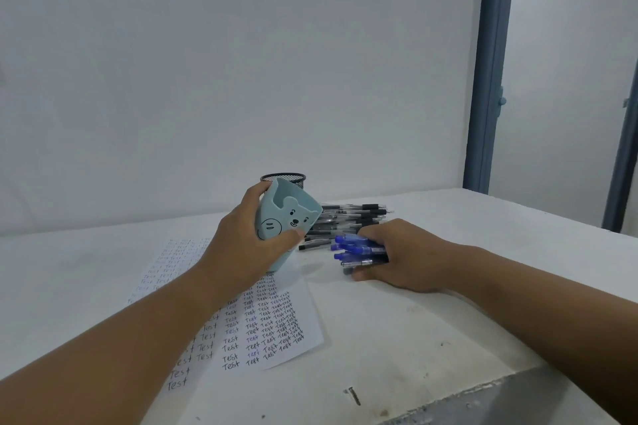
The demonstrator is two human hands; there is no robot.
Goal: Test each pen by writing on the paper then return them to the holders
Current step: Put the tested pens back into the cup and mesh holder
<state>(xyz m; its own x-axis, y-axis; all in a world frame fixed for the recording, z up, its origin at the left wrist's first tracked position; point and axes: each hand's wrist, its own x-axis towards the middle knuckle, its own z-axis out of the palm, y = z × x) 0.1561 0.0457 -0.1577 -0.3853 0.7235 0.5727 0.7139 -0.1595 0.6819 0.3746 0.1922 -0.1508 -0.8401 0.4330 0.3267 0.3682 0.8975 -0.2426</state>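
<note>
My left hand (247,238) grips a light blue pen holder (288,217) with a bear face, tilted toward the right, its base resting on the paper (272,324). The sheet is covered with rows of the word "Test". My right hand (397,254) holds a bundle of several blue pens (355,250) lying sideways on the table, their ends pointing at the holder. Behind them a pile of black pens (348,221) lies on the table. A black mesh holder (288,179) stands behind the blue one, mostly hidden.
The white table (448,314) ends in a chipped front edge at lower right. A screw (354,395) lies near that edge. A white wall rises behind, with a blue door frame (490,72) at the right.
</note>
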